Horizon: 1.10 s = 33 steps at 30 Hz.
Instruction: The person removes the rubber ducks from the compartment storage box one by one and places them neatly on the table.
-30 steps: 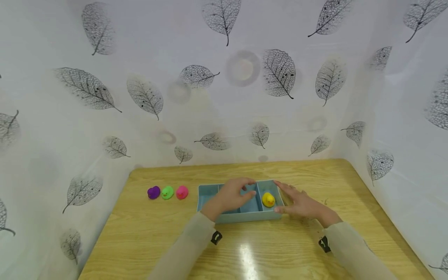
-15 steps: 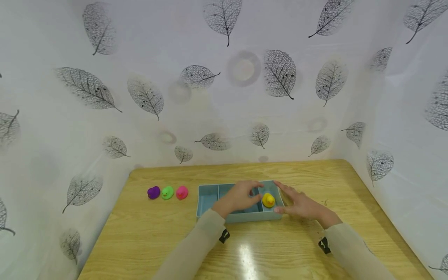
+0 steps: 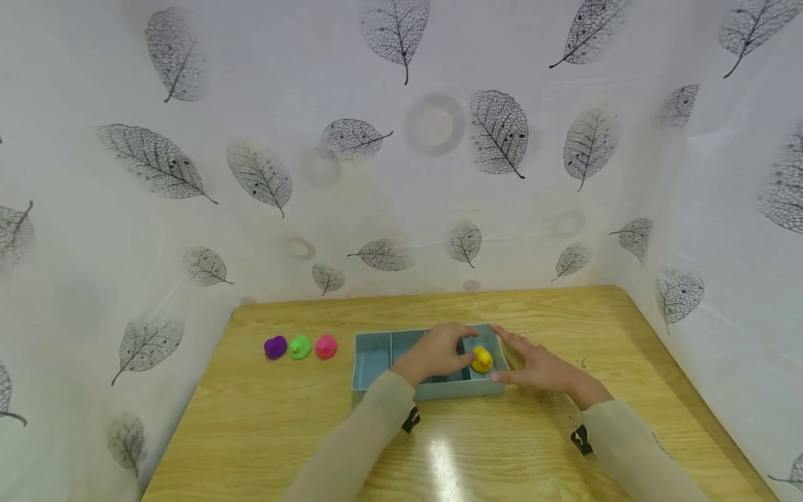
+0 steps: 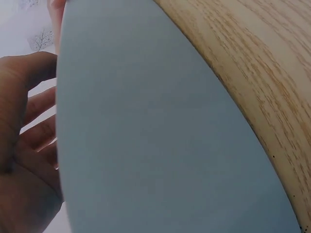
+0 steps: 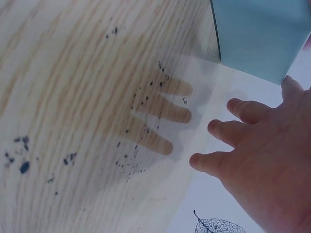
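Note:
A yellow rubber duck [image 3: 482, 360] sits in the right end compartment of a blue-grey divided box [image 3: 452, 389]. Over the box reaches my left hand [image 3: 436, 354], its thumb tip right at the duck's left side and its index finger beyond it, with a gap between the two. In the left wrist view the box wall [image 4: 155, 116] hides part of that hand [image 4: 26, 97]. My right hand [image 3: 541, 366] spans the box's right end, thumb and index finger at its corners. Its other fingers spread straight in the right wrist view, beside the box's outer wall [image 5: 265, 36].
Left of the box, a purple duck [image 3: 275, 347], a green duck [image 3: 300, 346] and a pink duck [image 3: 326, 346] stand in a row on the wooden table [image 3: 251, 432]. A white leaf-print curtain [image 3: 389, 195] encloses the table's back and sides.
My left hand has moved right across the box, from over the middle compartments to the yellow duck. The right hand stays at the box's right end, and the ducks have not moved.

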Available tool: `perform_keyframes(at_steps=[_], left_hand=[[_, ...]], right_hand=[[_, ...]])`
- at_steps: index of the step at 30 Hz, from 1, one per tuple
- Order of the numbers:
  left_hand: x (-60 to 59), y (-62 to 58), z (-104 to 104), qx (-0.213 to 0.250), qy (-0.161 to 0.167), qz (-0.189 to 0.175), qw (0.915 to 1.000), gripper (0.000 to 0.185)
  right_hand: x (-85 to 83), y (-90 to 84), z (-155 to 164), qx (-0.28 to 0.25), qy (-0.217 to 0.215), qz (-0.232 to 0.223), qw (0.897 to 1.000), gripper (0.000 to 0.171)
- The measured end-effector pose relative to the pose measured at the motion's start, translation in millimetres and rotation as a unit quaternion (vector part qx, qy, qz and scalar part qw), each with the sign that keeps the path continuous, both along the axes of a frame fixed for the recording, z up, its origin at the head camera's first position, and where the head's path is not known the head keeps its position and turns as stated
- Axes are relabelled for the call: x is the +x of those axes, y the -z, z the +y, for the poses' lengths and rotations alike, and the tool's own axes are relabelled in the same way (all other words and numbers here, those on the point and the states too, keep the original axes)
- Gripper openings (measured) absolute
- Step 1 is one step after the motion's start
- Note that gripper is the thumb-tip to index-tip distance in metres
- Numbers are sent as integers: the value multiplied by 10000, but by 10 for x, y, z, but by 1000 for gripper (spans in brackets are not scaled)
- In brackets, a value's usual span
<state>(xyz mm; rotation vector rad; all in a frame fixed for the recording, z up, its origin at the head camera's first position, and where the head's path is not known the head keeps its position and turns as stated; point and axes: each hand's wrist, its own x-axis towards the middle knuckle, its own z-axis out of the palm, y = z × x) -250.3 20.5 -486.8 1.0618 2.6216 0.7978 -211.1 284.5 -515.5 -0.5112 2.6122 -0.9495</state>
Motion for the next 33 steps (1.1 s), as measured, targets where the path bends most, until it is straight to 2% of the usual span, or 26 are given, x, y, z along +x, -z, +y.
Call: perform_keyframes(at_steps=[5, 13, 20, 26, 33], left_hand=[[-28, 23, 67, -345, -87, 40, 9994, 50], [-44, 61, 194, -836, -233, -198, 9960, 61], [-68, 70, 279, -1180, -237, -56, 9927, 61], [-100, 86, 341, -1315, -304, -72, 9908, 62], [-110, 83, 386, -1308, -437, -270, 9901, 62]], right_hand=[[0, -13, -3, -56, -24, -11, 10000, 102], [10, -14, -2, -158, -78, -22, 9998, 100], [23, -23, -4, -202, -60, -13, 9998, 101], [29, -14, 10, -206, -51, -48, 9998, 100], [23, -13, 15, -233, -45, -133, 9996, 99]])
